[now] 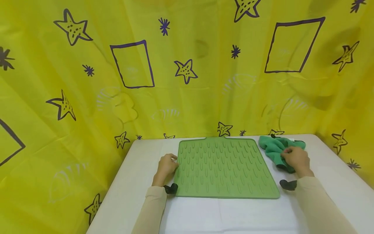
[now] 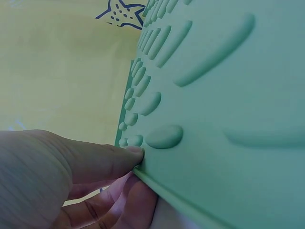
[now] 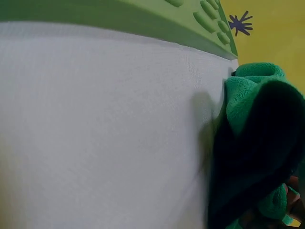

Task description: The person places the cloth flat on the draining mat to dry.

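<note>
A green dish drying mat [image 1: 219, 169] with rows of raised ridges lies flat on the white table. At its left edge, my left hand [image 1: 168, 165] pinches the rim. The left wrist view shows the thumb [image 2: 109, 157] on the mat's upper face [image 2: 228, 105], with the other fingers curled under the edge. To the right of the mat, my right hand [image 1: 297, 159] grips a crumpled green cloth [image 1: 271, 148] with a dark underside. In the right wrist view the bunched cloth [image 3: 252, 105] hides most of that hand.
Beneath everything is a white-covered table [image 1: 193, 214]. Close behind its far edge hangs a yellow curtain [image 1: 204, 107] printed with stars and squares, which also runs along the left and right sides. A dark strap end [image 1: 171, 188] sits at the left wrist, overlapping the mat's corner.
</note>
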Tool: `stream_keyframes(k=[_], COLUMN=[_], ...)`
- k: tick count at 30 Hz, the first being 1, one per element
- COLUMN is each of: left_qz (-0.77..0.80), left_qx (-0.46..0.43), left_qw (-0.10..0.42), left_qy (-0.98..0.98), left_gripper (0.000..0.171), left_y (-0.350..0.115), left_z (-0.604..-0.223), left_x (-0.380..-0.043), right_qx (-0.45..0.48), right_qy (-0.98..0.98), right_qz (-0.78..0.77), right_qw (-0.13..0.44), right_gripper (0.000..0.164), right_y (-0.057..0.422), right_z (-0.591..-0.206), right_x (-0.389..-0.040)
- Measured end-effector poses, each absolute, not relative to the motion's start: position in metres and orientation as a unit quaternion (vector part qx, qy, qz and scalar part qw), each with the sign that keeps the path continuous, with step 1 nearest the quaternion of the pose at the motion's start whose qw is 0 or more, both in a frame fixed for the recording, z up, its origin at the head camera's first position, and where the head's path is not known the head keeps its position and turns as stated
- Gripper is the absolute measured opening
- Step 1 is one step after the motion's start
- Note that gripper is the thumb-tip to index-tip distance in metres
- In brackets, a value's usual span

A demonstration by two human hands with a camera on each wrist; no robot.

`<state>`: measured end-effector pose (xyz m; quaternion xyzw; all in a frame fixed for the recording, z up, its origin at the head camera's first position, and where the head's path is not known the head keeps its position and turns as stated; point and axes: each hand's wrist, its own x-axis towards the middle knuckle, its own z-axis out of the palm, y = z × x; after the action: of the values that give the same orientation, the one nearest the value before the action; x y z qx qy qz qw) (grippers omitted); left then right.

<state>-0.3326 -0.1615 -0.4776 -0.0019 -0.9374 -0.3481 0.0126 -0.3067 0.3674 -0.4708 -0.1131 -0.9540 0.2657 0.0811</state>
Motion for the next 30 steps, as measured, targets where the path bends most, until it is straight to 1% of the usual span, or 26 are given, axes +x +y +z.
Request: stream_keyframes(k=[7,13,17,21,23,26,27,30], left_qz=[-0.348,-0.356,-0.356,-0.355,-0.355,-0.355,-0.354,-0.353], left_qx=[0.003,0.002,0.005,0.006,0.007,0.007,0.007,0.006], left_qw=[0.014,0.007,0.004,0.004,0.004,0.004,0.005,0.006], left_qy=[-0.937,-0.934,-0.935,-0.935,-0.935,-0.935,-0.935,-0.935], left_gripper=[0.034,0.035,0.035,0.035,0.035,0.035,0.035,0.034], left_y=[-0.162,-0.162,-0.163,-0.163,-0.163,-0.163,-0.162,-0.162], left_z=[-0.479,-0.480,-0.479,-0.477,-0.477,-0.477,-0.477,-0.477], left_x=[-0.335,-0.335,-0.334,-0.335,-0.334,-0.334,-0.334,-0.333], right_qx=[-0.152,-0.167,-0.178,-0.198,-0.205,-0.203,-0.204,-0.190], right_qy=[-0.935,-0.916,-0.904,-0.873,-0.851,-0.822,-0.812,-0.788], right_qz=[0.306,0.342,0.361,0.413,0.450,0.499,0.512,0.546], right_qw=[0.097,0.126,0.148,0.168,0.175,0.186,0.191,0.211], right_gripper=[0.035,0.034,0.036,0.041,0.035,0.016,0.013,0.016], right_y=[0.364,0.364,0.362,0.357,0.354,0.349,0.348,0.341], right_z=[-0.470,-0.469,-0.462,-0.450,-0.442,-0.431,-0.427,-0.413], right_x=[-0.299,-0.292,-0.289,-0.286,-0.284,-0.282,-0.281,-0.279])
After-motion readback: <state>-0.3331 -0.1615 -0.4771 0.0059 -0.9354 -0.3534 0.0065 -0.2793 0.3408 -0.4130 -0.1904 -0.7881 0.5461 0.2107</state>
